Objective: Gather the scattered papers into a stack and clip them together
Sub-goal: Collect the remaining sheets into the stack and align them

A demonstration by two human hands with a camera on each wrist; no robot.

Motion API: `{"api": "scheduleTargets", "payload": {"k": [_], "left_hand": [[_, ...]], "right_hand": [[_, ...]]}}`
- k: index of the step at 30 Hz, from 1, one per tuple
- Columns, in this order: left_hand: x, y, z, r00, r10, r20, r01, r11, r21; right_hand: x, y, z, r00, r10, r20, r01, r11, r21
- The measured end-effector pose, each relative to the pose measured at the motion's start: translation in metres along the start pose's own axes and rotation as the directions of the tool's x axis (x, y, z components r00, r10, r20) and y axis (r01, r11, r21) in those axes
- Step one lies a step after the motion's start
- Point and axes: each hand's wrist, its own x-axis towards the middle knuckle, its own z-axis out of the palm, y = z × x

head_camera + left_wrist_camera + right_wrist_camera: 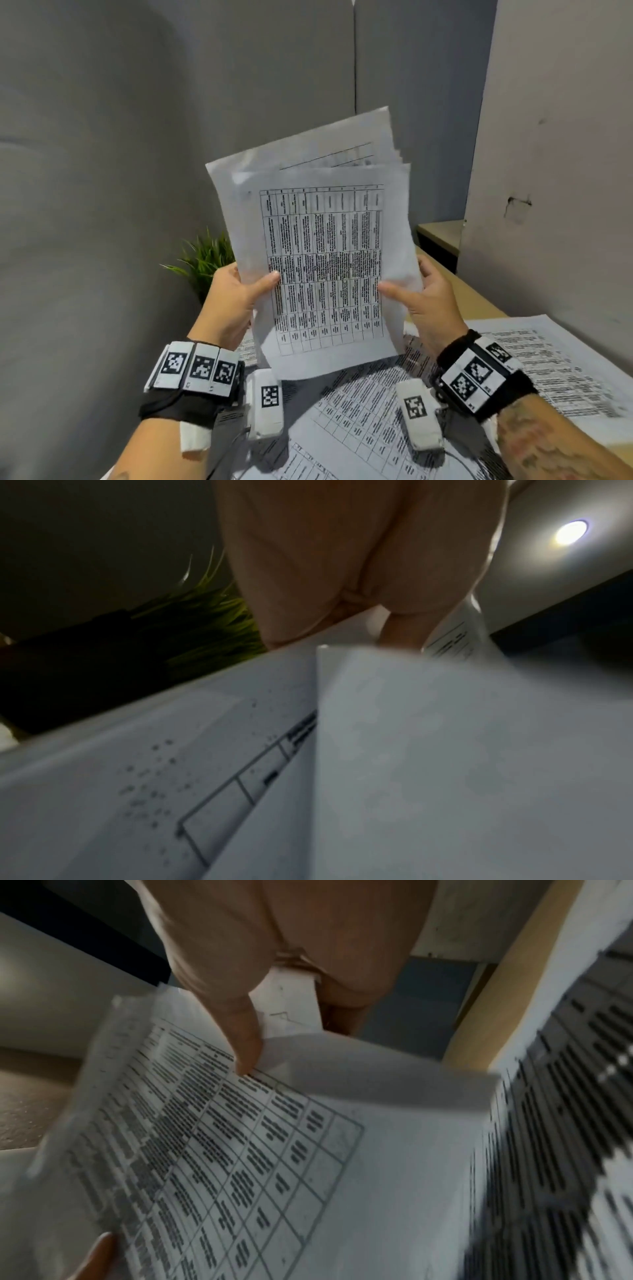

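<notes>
A loose stack of printed papers (pixel 322 246) with tables on them is held upright above the table, its sheets uneven at the top. My left hand (pixel 239 294) pinches its left edge, thumb on the front sheet. My right hand (pixel 421 298) pinches the right edge the same way. The right wrist view shows the thumb (pixel 246 1047) pressing the stack of papers (pixel 240 1150); the left wrist view shows the palm (pixel 329 561) above the sheets (pixel 428 750). More printed sheets (pixel 534 363) lie spread on the table. No clip is in view.
A small green plant (pixel 202 257) stands behind my left hand by the grey partition (pixel 137 137). The wooden table edge (pixel 479 301) runs along the right, with a pale wall (pixel 565 137) beyond it.
</notes>
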Motion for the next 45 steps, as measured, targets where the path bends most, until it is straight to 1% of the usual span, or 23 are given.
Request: {"api": "scheduleTargets", "payload": {"k": [1,4,7,10,13,16,20,21,24,25,27,28,30,32,33,35,37,38,39,41,42,44,45], "left_hand": [[-0.001,0.0,0.003,1.0,0.017,0.017,-0.017,1.0,-0.006],[-0.004,-0.002,0.012,0.997,0.02,0.08,-0.021,1.0,0.012],[-0.007,-0.004,0.014,0.996,0.003,0.085,-0.004,1.0,0.012],[-0.009,-0.001,0.013,0.994,0.012,0.108,-0.011,1.0,-0.007],[-0.01,0.003,0.013,0.989,0.037,0.142,-0.033,0.999,-0.026],[-0.011,0.007,0.015,0.988,0.067,0.139,-0.059,0.997,-0.057],[-0.014,0.016,0.019,0.984,0.123,0.133,-0.114,0.991,-0.071],[-0.014,0.019,0.019,0.983,0.126,0.132,-0.119,0.991,-0.06],[-0.012,0.025,0.019,0.988,0.118,0.1,-0.116,0.993,-0.033],[-0.012,0.026,0.021,0.989,0.124,0.077,-0.122,0.992,-0.031],[-0.012,0.03,0.027,0.987,0.16,0.017,-0.16,0.987,-0.016],[-0.012,0.032,0.031,0.983,0.186,-0.011,-0.186,0.982,-0.014],[-0.012,0.038,0.034,0.969,0.242,-0.041,-0.244,0.969,-0.044],[-0.013,0.045,0.033,0.958,0.287,-0.024,-0.288,0.954,-0.082],[-0.013,0.046,0.032,0.958,0.287,-0.005,-0.287,0.954,-0.089],[-0.014,0.042,0.029,0.972,0.23,0.051,-0.226,0.971,-0.072],[-0.014,0.032,0.026,0.983,0.141,0.116,-0.143,0.99,0.009],[-0.014,0.027,0.025,0.984,0.102,0.146,-0.111,0.992,0.058],[-0.014,0.023,0.023,0.982,0.072,0.172,-0.088,0.992,0.088],[-0.014,0.019,0.019,0.978,0.041,0.203,-0.058,0.995,0.079],[-0.013,0.018,0.015,0.973,0.04,0.228,-0.056,0.996,0.063],[-0.011,0.016,0.007,0.961,0.032,0.276,-0.049,0.997,0.054],[-0.009,0.015,0.005,0.961,0.035,0.273,-0.049,0.998,0.045]], "right_hand": [[0.001,-0.002,-0.003,1.0,-0.003,0.006,0.004,1.0,-0.016],[0.004,-0.006,-0.01,0.999,0.013,0.035,-0.01,0.998,-0.062],[0.003,-0.01,-0.014,0.995,0.036,0.088,-0.027,0.994,-0.105],[0.001,-0.017,-0.014,0.989,0.028,0.147,-0.017,0.997,-0.071],[0.001,-0.023,-0.013,0.982,0.043,0.186,-0.045,0.999,0.008],[-0.003,-0.025,-0.008,0.976,0.043,0.213,-0.054,0.997,0.047],[-0.011,-0.031,0.007,0.959,0.024,0.282,-0.002,0.997,-0.079],[-0.011,-0.032,0.008,0.96,0.006,0.28,0.012,0.998,-0.064],[-0.009,-0.036,0.01,0.984,-0.032,0.175,0.026,0.999,0.036],[-0.009,-0.037,0.014,0.988,-0.048,0.148,0.046,0.999,0.019],[-0.011,-0.039,0.021,0.988,-0.105,0.117,0.112,0.992,-0.058],[-0.012,-0.043,0.024,0.983,-0.15,0.104,0.157,0.985,-0.068],[-0.009,-0.053,0.027,0.973,-0.22,0.072,0.222,0.975,-0.016],[-0.004,-0.06,0.024,0.967,-0.251,0.052,0.249,0.967,0.05],[-0.003,-0.061,0.021,0.969,-0.24,0.048,0.238,0.97,0.059],[-0.005,-0.057,0.016,0.987,-0.15,0.059,0.148,0.988,0.042],[-0.008,-0.046,0.011,0.993,-0.013,0.113,0.014,1.0,-0.011],[-0.01,-0.041,0.009,0.99,0.039,0.137,-0.032,0.998,-0.05],[-0.01,-0.038,0.009,0.987,0.061,0.148,-0.048,0.995,-0.087],[-0.009,-0.042,0.011,0.989,0.034,0.145,-0.017,0.993,-0.118],[-0.007,-0.049,0.013,0.99,0.006,0.144,0.009,0.995,-0.101],[0.0,-0.067,0.02,0.988,-0.034,0.153,0.034,0.999,-0.001],[0.004,-0.075,0.023,0.987,-0.048,0.154,0.042,0.998,0.046]]}}
